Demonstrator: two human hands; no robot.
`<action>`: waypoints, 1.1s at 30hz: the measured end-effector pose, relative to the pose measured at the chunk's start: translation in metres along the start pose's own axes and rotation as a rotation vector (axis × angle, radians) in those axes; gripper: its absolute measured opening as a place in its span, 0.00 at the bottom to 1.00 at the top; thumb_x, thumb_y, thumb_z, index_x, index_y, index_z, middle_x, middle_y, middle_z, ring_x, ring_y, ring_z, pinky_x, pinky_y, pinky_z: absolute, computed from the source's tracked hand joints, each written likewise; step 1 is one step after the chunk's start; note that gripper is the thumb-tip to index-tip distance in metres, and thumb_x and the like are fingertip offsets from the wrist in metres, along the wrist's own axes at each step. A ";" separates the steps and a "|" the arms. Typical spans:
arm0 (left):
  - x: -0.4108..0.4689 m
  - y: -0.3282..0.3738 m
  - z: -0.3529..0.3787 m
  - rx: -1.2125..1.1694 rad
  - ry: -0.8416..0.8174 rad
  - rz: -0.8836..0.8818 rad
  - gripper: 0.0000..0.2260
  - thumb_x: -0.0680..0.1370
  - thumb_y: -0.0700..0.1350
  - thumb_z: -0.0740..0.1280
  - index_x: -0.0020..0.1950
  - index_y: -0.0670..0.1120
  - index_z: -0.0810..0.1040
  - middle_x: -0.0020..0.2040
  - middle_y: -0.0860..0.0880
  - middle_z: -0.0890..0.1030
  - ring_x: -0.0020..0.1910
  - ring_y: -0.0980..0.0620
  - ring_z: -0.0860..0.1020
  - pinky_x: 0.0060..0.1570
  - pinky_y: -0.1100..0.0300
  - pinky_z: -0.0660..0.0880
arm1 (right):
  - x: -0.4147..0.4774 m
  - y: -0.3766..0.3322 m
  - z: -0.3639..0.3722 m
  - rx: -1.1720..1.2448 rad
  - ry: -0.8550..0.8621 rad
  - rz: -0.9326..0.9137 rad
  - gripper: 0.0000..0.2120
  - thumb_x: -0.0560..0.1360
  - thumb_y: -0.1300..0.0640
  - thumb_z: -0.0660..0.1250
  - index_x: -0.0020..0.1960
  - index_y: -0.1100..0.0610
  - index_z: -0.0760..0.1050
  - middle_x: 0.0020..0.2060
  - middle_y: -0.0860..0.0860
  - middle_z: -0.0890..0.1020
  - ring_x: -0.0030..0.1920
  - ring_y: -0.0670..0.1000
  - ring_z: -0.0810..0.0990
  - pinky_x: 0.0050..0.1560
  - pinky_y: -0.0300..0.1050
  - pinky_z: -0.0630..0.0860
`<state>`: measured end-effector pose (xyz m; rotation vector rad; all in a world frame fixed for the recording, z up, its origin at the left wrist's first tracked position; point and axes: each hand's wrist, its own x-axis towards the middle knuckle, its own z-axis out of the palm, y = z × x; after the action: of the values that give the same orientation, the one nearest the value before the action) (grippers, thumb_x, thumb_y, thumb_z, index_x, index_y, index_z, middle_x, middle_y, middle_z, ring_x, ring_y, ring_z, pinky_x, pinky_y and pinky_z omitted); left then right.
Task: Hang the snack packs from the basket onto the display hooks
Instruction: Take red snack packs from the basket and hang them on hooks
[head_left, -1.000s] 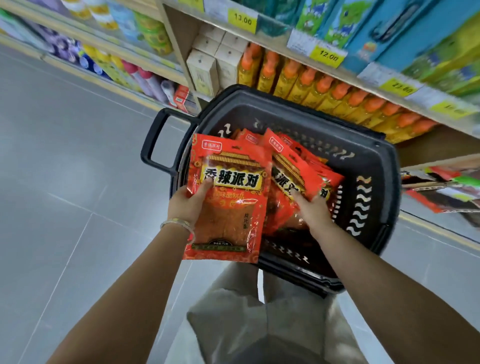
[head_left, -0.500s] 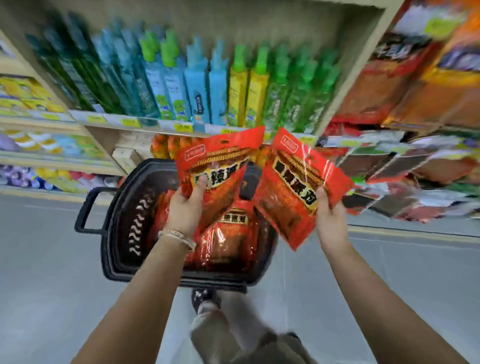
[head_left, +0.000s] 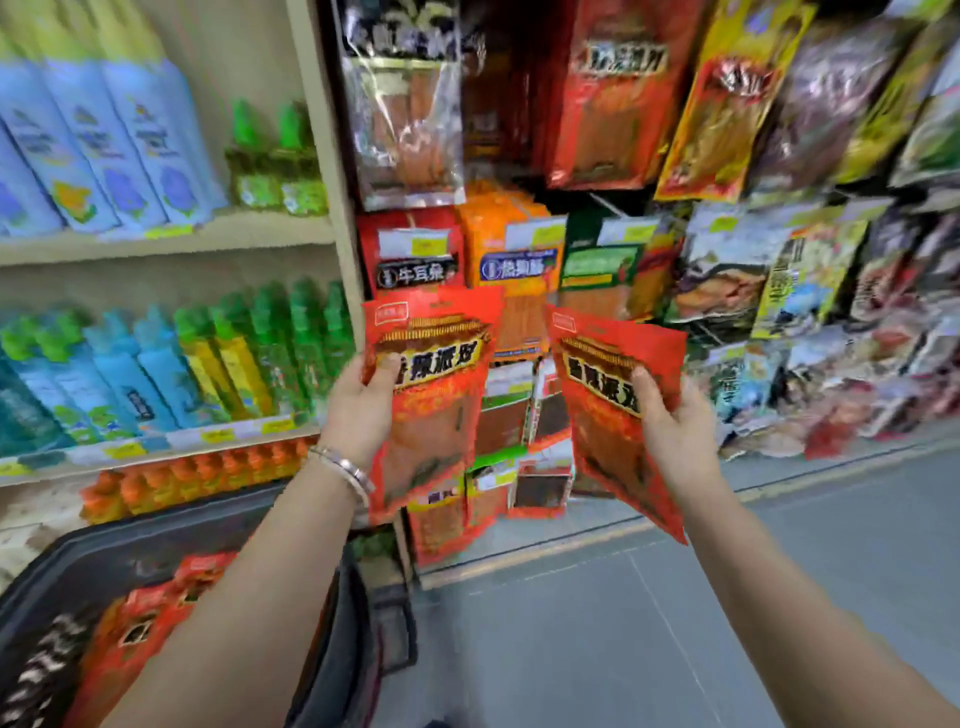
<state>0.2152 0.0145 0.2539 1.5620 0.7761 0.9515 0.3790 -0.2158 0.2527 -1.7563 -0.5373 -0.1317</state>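
A shop aisle with a grey floor (head_left: 597, 623). Nearest, the black basket (head_left: 156, 535) sits low, with spare red packs (head_left: 145, 629) lying inside. Above the basket, the left hand (head_left: 358, 415) grips the left pack (head_left: 441, 395), thumb on its front. Right of the basket, the right hand (head_left: 675, 436) pinches the right pack (head_left: 602, 441). Beyond the basket hang the display packets (head_left: 613, 104).

Basket (head_left: 130, 540) lower left, spare packs (head_left: 145, 618) in it. Left pack (head_left: 436, 384) beside right pack (head_left: 608, 405), apart, both before hung stock (head_left: 613, 104). Bottle shelves (head_left: 166, 244) left of that stock.
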 end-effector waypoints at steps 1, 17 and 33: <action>0.007 0.008 0.011 0.001 0.006 -0.001 0.07 0.78 0.50 0.64 0.53 0.51 0.78 0.44 0.54 0.81 0.43 0.55 0.78 0.42 0.63 0.73 | 0.014 -0.002 -0.008 0.021 0.033 0.000 0.08 0.79 0.53 0.63 0.41 0.51 0.75 0.36 0.44 0.79 0.35 0.36 0.76 0.37 0.31 0.70; 0.161 0.133 0.139 -0.126 -0.064 0.287 0.05 0.76 0.55 0.66 0.42 0.57 0.80 0.43 0.53 0.84 0.44 0.50 0.83 0.47 0.47 0.79 | 0.279 -0.058 -0.023 0.174 0.170 -0.117 0.32 0.74 0.36 0.62 0.66 0.61 0.72 0.52 0.47 0.74 0.52 0.47 0.72 0.56 0.47 0.69; 0.233 0.175 0.203 -0.287 -0.040 0.225 0.04 0.75 0.53 0.69 0.45 0.54 0.80 0.45 0.51 0.85 0.43 0.49 0.84 0.41 0.52 0.81 | 0.420 -0.102 0.007 0.457 0.064 -0.097 0.22 0.75 0.45 0.67 0.63 0.57 0.74 0.55 0.46 0.80 0.55 0.44 0.78 0.61 0.48 0.72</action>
<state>0.5017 0.0915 0.4493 1.4293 0.4184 1.1380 0.7070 -0.0739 0.4968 -1.2786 -0.5567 -0.1214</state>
